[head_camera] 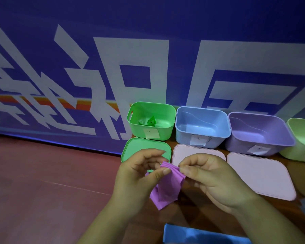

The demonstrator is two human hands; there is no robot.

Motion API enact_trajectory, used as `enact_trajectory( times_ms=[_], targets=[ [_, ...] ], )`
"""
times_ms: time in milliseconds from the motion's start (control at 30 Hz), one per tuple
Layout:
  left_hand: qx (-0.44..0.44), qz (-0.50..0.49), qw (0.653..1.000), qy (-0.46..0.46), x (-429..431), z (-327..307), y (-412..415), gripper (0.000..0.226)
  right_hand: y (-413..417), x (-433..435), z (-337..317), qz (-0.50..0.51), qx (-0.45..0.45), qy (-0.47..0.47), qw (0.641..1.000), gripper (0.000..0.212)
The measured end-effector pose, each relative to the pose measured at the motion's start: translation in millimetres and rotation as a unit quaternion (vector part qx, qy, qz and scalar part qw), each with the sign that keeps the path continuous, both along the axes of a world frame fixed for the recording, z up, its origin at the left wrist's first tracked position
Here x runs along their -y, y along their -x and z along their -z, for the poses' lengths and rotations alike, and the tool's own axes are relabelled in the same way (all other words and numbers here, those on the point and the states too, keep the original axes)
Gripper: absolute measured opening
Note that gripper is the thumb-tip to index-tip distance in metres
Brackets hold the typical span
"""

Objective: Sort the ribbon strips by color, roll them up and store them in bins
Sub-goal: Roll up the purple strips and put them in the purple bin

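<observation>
Holding a purple ribbon strip (167, 185) above the bench (42, 182).
Left hand (139, 175) and right hand (209, 176) both pinched its top edge; the purple bin (259, 134) stood far right.

I count four bins (165, 110) (202, 108) (264, 116) (300, 120), three lids (136, 147) (192, 150) (262, 175), three ribbon strips (151, 122) (167, 189) (201, 235) and two hands (137, 175) (213, 175).

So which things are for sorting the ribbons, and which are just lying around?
For the job: purple ribbon pinched by left hand and right hand, blue ribbon, green roll, green bin, blue bin, purple bin.
Just lying about: green lid, pink lid, other pink lid, wall banner.
</observation>
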State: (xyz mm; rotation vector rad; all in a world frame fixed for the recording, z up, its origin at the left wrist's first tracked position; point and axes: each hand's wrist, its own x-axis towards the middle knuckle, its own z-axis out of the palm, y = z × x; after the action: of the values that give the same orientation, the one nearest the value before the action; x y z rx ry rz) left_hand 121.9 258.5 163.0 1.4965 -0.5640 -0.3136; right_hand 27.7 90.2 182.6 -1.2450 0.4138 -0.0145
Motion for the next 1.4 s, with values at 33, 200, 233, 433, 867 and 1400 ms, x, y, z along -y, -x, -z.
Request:
enact_trajectory(
  times_ms=[33,200,233,433,867,1400],
  targets=[
    [-0.004,-0.003,1.000,-0.001,-1,3,-1,0.036,-1,0,1,-0.003,-0.005,0.002,1.000,0.008],
    [-0.019,-0.007,0.999,-0.034,-14,21,-7,0.023,-10,-3,12,-0.015,-0.040,0.045,0.998,0.011],
    [-0.027,-0.009,0.999,-0.038,-16,25,-7,0.022,-12,-3,16,-0.022,-0.047,0.062,0.997,0.009],
    [-0.103,-0.040,0.990,-0.081,-34,61,-17,0.022,-27,-2,58,-0.045,-0.115,0.122,0.985,0.016],
    [-0.245,-0.100,0.950,-0.165,-68,128,-61,0.024,-83,10,193,-0.097,-0.244,0.327,0.908,0.018],
    [-0.297,-0.075,0.935,-0.177,-55,166,-96,0.017,-43,15,235,-0.079,-0.363,0.363,0.854,0.036]
  ],
)
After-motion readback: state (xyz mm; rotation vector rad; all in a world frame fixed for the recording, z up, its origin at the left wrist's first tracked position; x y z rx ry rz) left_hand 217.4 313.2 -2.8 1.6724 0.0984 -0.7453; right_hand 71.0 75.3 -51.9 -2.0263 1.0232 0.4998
